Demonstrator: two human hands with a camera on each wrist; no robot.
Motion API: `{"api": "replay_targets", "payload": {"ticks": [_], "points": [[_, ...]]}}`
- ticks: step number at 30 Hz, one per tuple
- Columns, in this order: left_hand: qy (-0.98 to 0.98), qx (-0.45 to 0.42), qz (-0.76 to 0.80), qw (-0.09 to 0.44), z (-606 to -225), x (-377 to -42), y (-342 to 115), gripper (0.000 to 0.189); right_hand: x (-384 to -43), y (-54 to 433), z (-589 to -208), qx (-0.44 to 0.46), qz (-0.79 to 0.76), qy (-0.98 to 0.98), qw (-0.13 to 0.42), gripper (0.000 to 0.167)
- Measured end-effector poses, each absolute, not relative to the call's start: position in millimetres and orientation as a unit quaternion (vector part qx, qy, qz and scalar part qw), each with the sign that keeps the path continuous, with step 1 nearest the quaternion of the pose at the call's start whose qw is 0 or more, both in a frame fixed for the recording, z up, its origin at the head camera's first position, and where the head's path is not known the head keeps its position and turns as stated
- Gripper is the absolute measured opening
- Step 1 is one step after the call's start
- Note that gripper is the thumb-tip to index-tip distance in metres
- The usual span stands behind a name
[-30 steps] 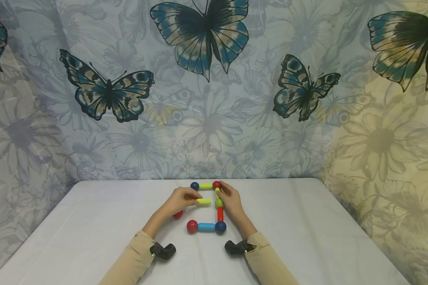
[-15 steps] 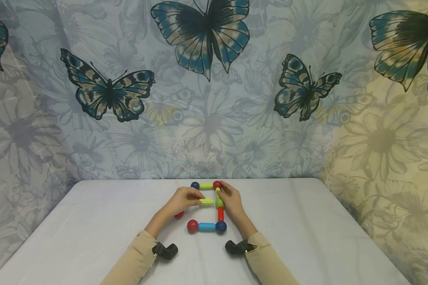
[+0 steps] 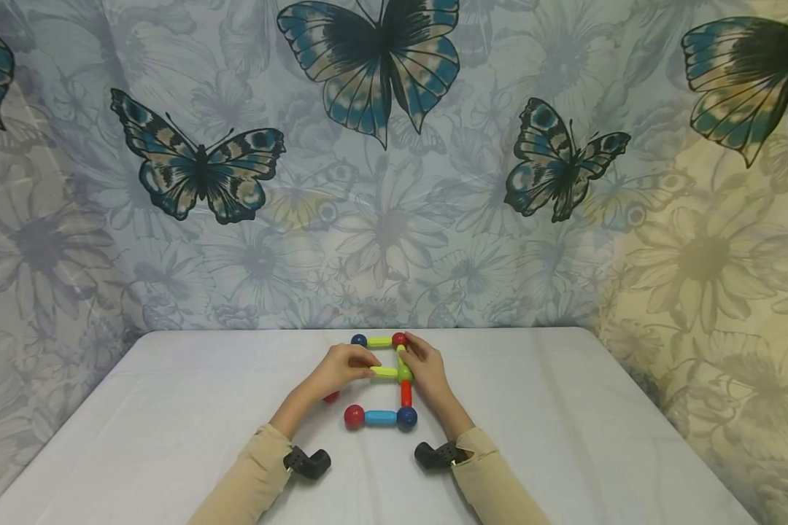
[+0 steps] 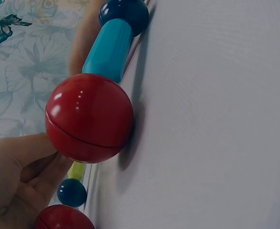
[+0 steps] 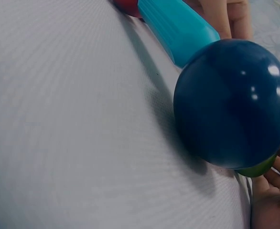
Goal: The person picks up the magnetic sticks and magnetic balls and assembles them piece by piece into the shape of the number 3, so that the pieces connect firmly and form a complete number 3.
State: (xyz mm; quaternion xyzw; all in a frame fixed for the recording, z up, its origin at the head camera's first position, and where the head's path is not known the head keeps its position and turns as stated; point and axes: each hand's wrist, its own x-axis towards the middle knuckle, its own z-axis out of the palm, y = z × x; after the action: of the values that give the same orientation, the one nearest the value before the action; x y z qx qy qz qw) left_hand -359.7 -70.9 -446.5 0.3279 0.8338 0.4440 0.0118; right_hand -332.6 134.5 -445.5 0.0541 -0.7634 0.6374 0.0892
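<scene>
My left hand pinches a yellow-green rod whose right end meets a green ball in the head view. On the other side, my right hand grips a second yellow-green rod between that ball and a far red ball. A third yellow-green rod runs left from there to a dark blue ball. Nearer, a red rod links the green ball to another dark blue ball. A light blue rod joins this one to a red ball.
Another red ball lies partly hidden beside the left wrist. The pieces sit on a white-covered table with a butterfly-patterned cloth behind its far edge. Black cameras are strapped to both wrists.
My left hand has moved slightly right with its yellow-green rod, closing the gap to the green ball. The right hand and the rest of the ball-and-rod frame have stayed put.
</scene>
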Motion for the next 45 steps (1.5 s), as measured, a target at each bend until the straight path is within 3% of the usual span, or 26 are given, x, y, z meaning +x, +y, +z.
{"api": "replay_targets", "payload": {"ticks": [14,21,29,45], "points": [[0.84,0.319,0.438,0.022,-446,-360,-71,0.018,-335,135,-446,0.062,0.629,-0.77,0.091,0.046],[0.836,0.322,0.444,0.017,-446,-361,-76,0.022,-355,139,-474,0.053,0.634,-0.765,0.1,0.046],[0.838,0.307,0.45,0.023,-445,-363,-88,0.026,-359,139,-480,0.053,0.628,-0.769,0.105,0.045],[0.822,0.307,0.473,0.079,-439,-359,-119,0.032,-359,139,-480,0.045,0.633,-0.766,0.102,0.045]]}}
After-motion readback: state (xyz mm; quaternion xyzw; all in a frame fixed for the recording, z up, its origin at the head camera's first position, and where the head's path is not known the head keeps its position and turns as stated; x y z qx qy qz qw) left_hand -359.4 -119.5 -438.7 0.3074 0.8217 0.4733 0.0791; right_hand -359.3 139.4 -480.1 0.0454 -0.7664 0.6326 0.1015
